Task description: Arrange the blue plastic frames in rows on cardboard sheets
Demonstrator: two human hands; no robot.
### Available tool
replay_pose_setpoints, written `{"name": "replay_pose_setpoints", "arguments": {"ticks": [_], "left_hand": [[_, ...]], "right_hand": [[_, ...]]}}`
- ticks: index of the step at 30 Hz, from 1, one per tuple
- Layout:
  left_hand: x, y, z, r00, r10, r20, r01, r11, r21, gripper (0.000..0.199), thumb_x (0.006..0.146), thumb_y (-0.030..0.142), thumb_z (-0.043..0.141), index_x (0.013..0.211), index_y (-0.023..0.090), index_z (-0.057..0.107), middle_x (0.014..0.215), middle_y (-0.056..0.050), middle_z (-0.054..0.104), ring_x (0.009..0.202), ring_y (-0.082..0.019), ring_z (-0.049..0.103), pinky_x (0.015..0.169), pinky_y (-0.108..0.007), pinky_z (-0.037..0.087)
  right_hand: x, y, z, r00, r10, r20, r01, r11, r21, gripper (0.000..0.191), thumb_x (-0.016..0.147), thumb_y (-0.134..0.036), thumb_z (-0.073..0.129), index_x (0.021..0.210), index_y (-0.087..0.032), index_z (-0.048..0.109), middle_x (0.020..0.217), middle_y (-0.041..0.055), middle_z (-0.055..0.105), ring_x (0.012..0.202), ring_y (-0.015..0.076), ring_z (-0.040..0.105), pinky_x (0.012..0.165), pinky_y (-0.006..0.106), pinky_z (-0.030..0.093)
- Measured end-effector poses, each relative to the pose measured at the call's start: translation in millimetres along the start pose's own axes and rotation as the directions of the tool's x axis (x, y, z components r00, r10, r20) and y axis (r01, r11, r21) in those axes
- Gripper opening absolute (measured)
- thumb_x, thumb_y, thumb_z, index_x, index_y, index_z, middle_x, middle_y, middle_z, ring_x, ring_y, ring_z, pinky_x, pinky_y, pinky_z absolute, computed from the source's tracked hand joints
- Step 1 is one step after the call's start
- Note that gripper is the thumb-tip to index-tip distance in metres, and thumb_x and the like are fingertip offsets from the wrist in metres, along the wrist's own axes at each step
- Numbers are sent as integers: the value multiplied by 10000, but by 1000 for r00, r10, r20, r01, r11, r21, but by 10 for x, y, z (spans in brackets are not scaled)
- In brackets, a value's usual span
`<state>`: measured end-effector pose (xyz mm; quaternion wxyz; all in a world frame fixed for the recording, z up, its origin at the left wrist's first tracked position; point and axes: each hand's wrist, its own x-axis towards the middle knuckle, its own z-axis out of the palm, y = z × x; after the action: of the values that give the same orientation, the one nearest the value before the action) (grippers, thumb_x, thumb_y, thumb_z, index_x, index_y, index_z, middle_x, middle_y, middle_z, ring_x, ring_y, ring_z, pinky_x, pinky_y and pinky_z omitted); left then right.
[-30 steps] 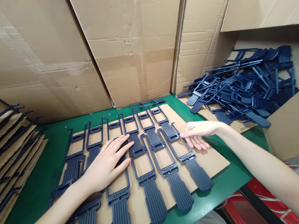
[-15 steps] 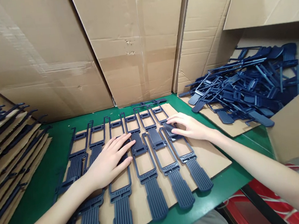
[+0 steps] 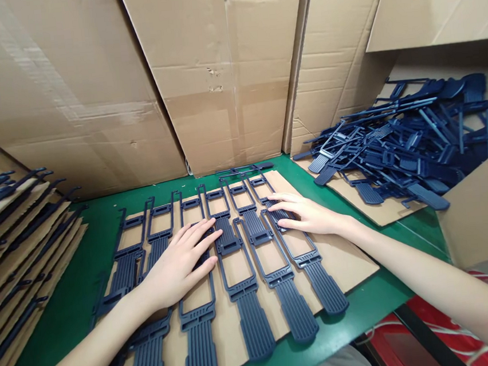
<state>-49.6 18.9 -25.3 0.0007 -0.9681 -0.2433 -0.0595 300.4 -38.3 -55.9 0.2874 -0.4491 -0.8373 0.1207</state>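
Observation:
Dark blue plastic frames with ribbed paddle ends (image 3: 256,324) lie in two overlapping rows on a cardboard sheet (image 3: 341,254). My left hand (image 3: 183,263) rests flat over the middle of the rows, fingers stretched out and covering parts of the frames beneath. At the right end of the rows, my right hand (image 3: 305,213) lies with spread fingers over the joint between an upper frame and a lower frame (image 3: 299,244). Its fingertips touch or nearly touch the ribbed part there. Neither hand grips anything.
At left stands a stack of cardboard sheets (image 3: 28,273) with blue parts between the layers. A heap of loose blue frames (image 3: 403,133) lies on cardboard at right. One part (image 3: 246,169) lies behind the sheet on the green table (image 3: 359,304). Cardboard walls (image 3: 237,114) close the back.
My right hand has shifted slightly left and down, its fingers still spread. My left hand and the frames stay in place; the view has moved a little.

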Motion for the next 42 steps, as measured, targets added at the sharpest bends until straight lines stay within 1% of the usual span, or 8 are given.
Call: {"name": "replay_pose_setpoints", "arguments": {"ticks": [16, 20, 25, 28, 30, 34, 37, 42], "left_hand": [[-17, 6, -14, 1000, -13, 0, 13, 1000, 4, 480, 984, 425, 356, 1437, 278, 405, 1556, -44, 259, 1409, -288, 274, 1150, -514, 217], [-26, -25, 11, 1000, -3, -11, 3, 1000, 12, 487, 977, 429, 374, 1446, 298, 387, 1559, -26, 249, 1412, -291, 270, 1153, -520, 214], [-41, -64, 49, 1000, 6, -12, -6, 999, 34, 498, 978, 421, 381, 1460, 298, 355, 1572, -18, 209, 1425, -285, 237, 1161, -509, 198], [-42, -77, 61, 1000, 12, -7, -11, 999, 44, 515, 977, 427, 388, 1470, 291, 331, 1576, -21, 193, 1433, -279, 214, 1164, -505, 192], [-42, -82, 65, 1000, 16, -6, -15, 999, 44, 519, 976, 426, 395, 1473, 293, 322, 1576, -22, 196, 1435, -275, 205, 1164, -502, 192], [-47, -91, 73, 1000, 17, -18, -16, 999, 38, 511, 976, 419, 399, 1469, 307, 324, 1572, -16, 209, 1435, -271, 207, 1164, -496, 192], [-49, -96, 80, 1000, 15, -11, -15, 999, 44, 509, 977, 421, 396, 1465, 295, 333, 1574, -21, 204, 1431, -273, 218, 1162, -503, 195], [-38, -96, 72, 999, 19, -29, -17, 999, 47, 497, 979, 427, 386, 1455, 291, 356, 1569, -22, 220, 1427, -276, 228, 1157, -508, 203]], "right_hand": [[13, 6, 8, 1000, -19, 22, 19, 1000, -1, 387, 940, -414, 526, 1290, -252, 543, 1439, 93, 428, 1347, 259, 359, 1122, 470, 297], [16, 124, -112, 989, 79, -125, -94, 988, -122, 495, 931, -455, 512, 1364, -225, 444, 1384, 123, 480, 1294, 285, 414, 1074, 489, 339], [-134, 486, -417, 820, 334, -465, -519, 776, -359, 342, 910, -346, 500, 1190, -163, 572, 1092, 145, 603, 1054, 315, 540, 931, 487, 427], [-272, 644, -542, 715, 484, -504, -698, 525, -486, 303, 881, -342, 541, 1114, -176, 641, 1011, 159, 569, 990, 349, 526, 845, 501, 450], [-337, 688, -582, 709, 523, -473, -702, 459, -544, 279, 877, -314, 548, 1106, -199, 659, 1098, 171, 539, 1001, 359, 510, 813, 490, 459], [-372, 704, -590, 727, 557, -402, -669, 440, -600, 321, 857, -152, 520, 1141, -225, 650, 1360, 160, 420, 1043, 355, 513, 811, 471, 461], [-355, 734, -570, 718, 565, -407, -678, 435, -592, 355, 836, -115, 523, 1164, -191, 632, 1342, 189, 438, 991, 340, 562, 810, 476, 465], [-292, 744, -557, 772, 325, -545, -601, 652, -462, 267, 795, -74, 513, 983, -184, 666, 1051, 109, 586, 921, 269, 591, 797, 390, 501]]}}
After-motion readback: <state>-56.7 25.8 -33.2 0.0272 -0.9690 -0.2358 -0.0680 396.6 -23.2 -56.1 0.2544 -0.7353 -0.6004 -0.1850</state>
